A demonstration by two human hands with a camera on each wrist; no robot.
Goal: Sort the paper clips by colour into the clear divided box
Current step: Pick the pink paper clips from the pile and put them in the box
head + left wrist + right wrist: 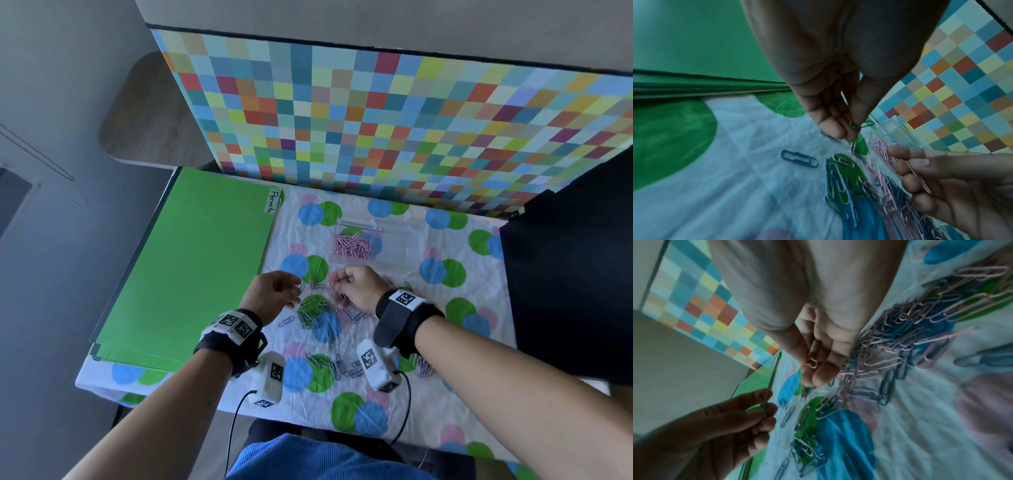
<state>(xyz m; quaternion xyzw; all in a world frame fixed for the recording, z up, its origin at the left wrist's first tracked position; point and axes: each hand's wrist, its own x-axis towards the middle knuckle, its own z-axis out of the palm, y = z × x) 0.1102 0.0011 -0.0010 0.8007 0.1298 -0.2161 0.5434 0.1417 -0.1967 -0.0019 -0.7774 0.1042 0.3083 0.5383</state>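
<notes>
Pink clips (pixel 351 245) already fill one compartment of the clear box (pixel 394 236), which sits toward the desk's far edge, just beyond your hands. Your left hand (pixel 274 294) hovers over the spotted cloth (pixel 445 404), thumb and fingertips pinching a blue clip (pixel 856 125) above the pile. Your right hand (pixel 356 286) is just beside it, fingers curled, with a pink clip (pixel 812 362) nipped between thumb and forefinger. Below both hands a loose pile (pixel 318 317) of blue and pink clips lies mid-desk, and more clips (pixel 337 365) are scattered nearer the front edge between your wrists. A green folder (pixel 191 267) labelled "Permits" covers the desk's left side, its edge just beside your left hand.
</notes>
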